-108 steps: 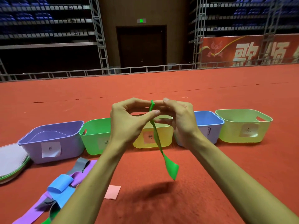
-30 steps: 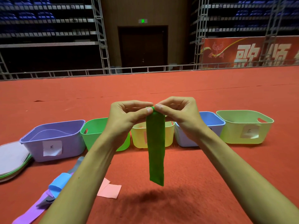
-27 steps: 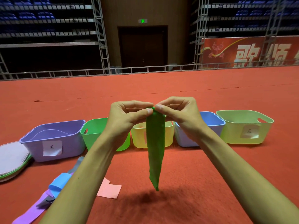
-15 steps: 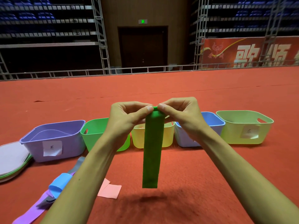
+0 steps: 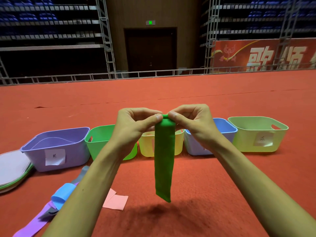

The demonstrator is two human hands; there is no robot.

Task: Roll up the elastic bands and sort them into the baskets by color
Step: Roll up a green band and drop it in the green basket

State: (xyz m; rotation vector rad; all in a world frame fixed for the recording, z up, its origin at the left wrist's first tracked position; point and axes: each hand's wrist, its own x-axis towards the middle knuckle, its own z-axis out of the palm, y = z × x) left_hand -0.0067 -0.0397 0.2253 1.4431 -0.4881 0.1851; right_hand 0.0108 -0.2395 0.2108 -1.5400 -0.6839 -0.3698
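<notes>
A green elastic band [image 5: 164, 158] hangs flat in the air in front of me, its top edge rolled over. My left hand [image 5: 135, 127] and my right hand [image 5: 191, 124] both pinch that rolled top edge between thumb and fingers. Behind them a row of baskets stands on the red carpet: purple [image 5: 56, 147], green [image 5: 99, 141], yellow [image 5: 147, 147], blue [image 5: 222, 129] and pale green [image 5: 256, 134]. Loose bands lie at the lower left: a blue band [image 5: 61, 194], a purple band [image 5: 34, 224] and a grey band [image 5: 80, 175]. A pink band [image 5: 116, 200] lies on the carpet under my left forearm.
A stack of flat pale lids [image 5: 12, 170] lies left of the purple basket. Paper labels are stuck on the basket fronts. Red carpet [image 5: 222, 194] stretches around the baskets to a metal rail [image 5: 153, 74] far behind.
The band was twisted edge-on 3.6 s ago; it now hangs flat and facing me. Its lower end has swung slightly and hangs a little shorter as the top rolls between my fingers.
</notes>
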